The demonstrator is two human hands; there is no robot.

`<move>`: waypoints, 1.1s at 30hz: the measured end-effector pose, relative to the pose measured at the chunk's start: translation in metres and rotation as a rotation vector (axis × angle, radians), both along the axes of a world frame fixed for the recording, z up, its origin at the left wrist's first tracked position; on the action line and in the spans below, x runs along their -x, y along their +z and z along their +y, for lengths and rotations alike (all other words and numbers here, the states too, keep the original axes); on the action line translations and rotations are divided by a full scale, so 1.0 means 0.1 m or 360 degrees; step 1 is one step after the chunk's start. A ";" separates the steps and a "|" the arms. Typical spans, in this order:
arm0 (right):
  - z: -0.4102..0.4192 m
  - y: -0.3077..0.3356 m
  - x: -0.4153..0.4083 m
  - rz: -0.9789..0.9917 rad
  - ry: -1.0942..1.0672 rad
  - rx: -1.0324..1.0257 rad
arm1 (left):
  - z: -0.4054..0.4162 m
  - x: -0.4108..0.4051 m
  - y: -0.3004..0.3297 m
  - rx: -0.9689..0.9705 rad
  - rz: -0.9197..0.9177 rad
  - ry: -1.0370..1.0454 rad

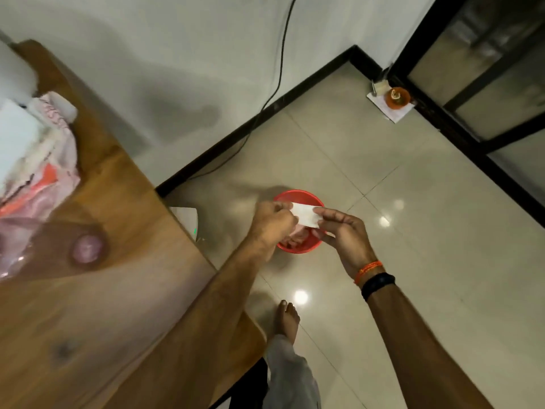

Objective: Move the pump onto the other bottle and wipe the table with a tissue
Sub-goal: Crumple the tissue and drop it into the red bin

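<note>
Head view: left hand [272, 221] and right hand [343, 231] pinch tissue [305, 215].

Table [124, 290] wood, smooth, visible grain and knots. Floor [427, 231] glossy tile, reflects lights. Tissue [305, 215] thin white paper, matt. Bowl [298, 196] red plastic. Bag [44, 184] crinkly shiny plastic.

Both hands out front, pinching.
Left hand [272, 221] was curled, fingertips pinched shut; right hand [343, 236] pinched with thumb and fingers, palm turned up, bands on wrist. Both forearms were extended, bare.
</note>
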State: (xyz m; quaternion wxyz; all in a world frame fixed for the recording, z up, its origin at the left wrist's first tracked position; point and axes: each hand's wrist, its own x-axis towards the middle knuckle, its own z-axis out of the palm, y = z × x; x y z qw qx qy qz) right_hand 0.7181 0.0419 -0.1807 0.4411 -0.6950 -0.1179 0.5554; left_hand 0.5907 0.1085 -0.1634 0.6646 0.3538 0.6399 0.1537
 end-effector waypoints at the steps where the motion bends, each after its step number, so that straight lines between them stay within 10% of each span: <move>1: 0.00 -0.11 -0.03 0.0034 -0.0016 0.0038 | 0.02 -0.07 -0.10 0.0058 0.0011 0.0007; 19: -0.09 -1.53 -0.35 0.0256 -0.0138 0.0418 | 0.03 -0.51 -1.55 0.0411 0.0173 0.0074; 33: -0.09 -0.34 -0.18 -0.0086 0.0039 0.0268 | 0.01 -0.28 -0.24 0.0130 0.0172 -0.0118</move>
